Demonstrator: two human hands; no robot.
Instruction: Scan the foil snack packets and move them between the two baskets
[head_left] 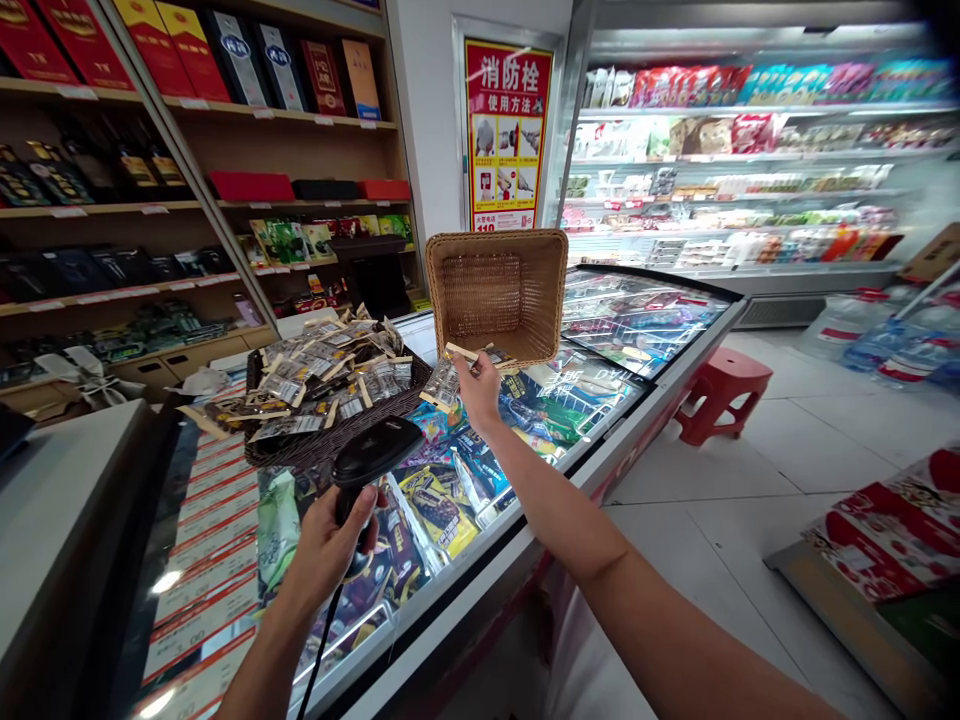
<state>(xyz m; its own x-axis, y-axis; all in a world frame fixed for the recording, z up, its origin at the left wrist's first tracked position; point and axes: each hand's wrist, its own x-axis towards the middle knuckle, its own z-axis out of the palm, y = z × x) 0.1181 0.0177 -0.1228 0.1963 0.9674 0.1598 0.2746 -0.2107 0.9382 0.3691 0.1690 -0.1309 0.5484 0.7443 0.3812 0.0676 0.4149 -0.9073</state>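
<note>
My left hand [335, 535] is wrapped round the handle of a black barcode scanner [377, 446], its head angled up to the right and its cable hanging down. My right hand [478, 392] pinches a small clear snack packet [444, 382] with pale ends, at the front lip of a tan wicker basket [496, 290]. That basket is tipped so its inside faces me; another packet shows partly behind my fingers. To the left, a dark woven basket [330, 447] is heaped with similar packets [322, 365].
Both baskets rest on a glass-topped freezer [600, 395] with wrapped ice creams inside. Price labels [214, 560] line its left side. A red stool [724, 395] and bottled water [844, 325] stand on the floor to the right. Shelves [300, 205] and a chilled display [750, 160] stand behind.
</note>
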